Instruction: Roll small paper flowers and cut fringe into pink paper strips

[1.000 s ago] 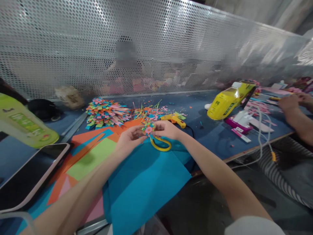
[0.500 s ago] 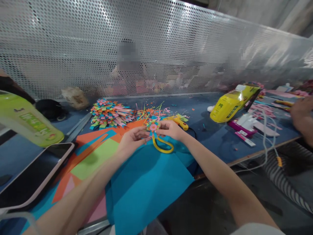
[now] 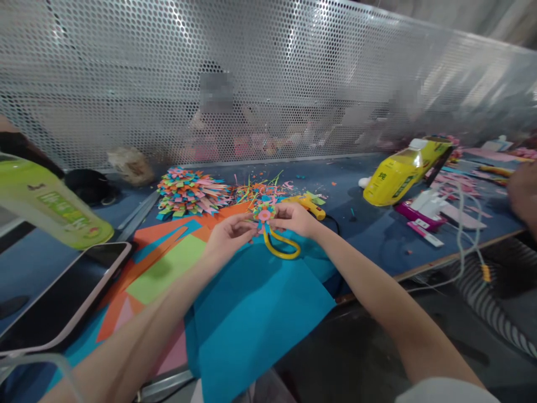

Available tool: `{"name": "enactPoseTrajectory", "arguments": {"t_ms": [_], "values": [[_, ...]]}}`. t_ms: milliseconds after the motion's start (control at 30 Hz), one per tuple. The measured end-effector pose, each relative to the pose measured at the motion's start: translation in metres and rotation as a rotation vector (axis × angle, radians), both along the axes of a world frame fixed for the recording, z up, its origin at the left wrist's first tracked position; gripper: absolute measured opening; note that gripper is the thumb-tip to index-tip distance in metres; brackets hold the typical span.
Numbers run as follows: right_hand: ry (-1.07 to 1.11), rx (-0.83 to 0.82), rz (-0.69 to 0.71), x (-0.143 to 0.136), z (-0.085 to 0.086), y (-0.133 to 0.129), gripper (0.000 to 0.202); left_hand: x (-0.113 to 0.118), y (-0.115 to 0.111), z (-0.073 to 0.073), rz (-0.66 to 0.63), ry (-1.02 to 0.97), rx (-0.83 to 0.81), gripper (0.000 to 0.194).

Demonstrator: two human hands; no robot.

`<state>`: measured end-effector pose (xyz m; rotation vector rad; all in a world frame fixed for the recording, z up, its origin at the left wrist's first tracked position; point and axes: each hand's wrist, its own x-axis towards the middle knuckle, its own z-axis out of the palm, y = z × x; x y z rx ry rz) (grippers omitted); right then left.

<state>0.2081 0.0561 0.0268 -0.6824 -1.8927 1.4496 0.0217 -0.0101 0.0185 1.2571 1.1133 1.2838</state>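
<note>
While the left hand (image 3: pixel 226 238) and the right hand (image 3: pixel 297 219) pinch it from both sides, the small paper flower (image 3: pixel 264 215) is near the middle of the frame; its pink-centred face looks toward the camera; being roughly round, it shows no clear long axis; just below, a yellow loop handle (image 3: pixel 286 256) slants to lower right.

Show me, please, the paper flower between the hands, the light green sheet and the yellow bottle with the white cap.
Paper flower (image 3: pixel 264 215): head view, on its pink centre.
Light green sheet (image 3: pixel 170 266): head view, mid-sheet.
Yellow bottle (image 3: pixel 391 180): head view, on its body.
</note>
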Motion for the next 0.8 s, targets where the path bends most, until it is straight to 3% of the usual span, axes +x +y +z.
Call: {"name": "enactPoseTrajectory", "arguments": {"t_ms": [533, 800], "values": [[-0.004, 0.000, -0.030, 0.0022, 0.0028, 0.0006, 0.027, -0.0036, 0.0019, -0.0082, -0.045, -0.001, 0.093, 0.046], [0.011, 0.014, -0.032, 0.0048, 0.0023, 0.0025, 0.029, -0.0023, 0.0001, -0.0038, 0.022, 0.021, 0.070, 0.062]]}}
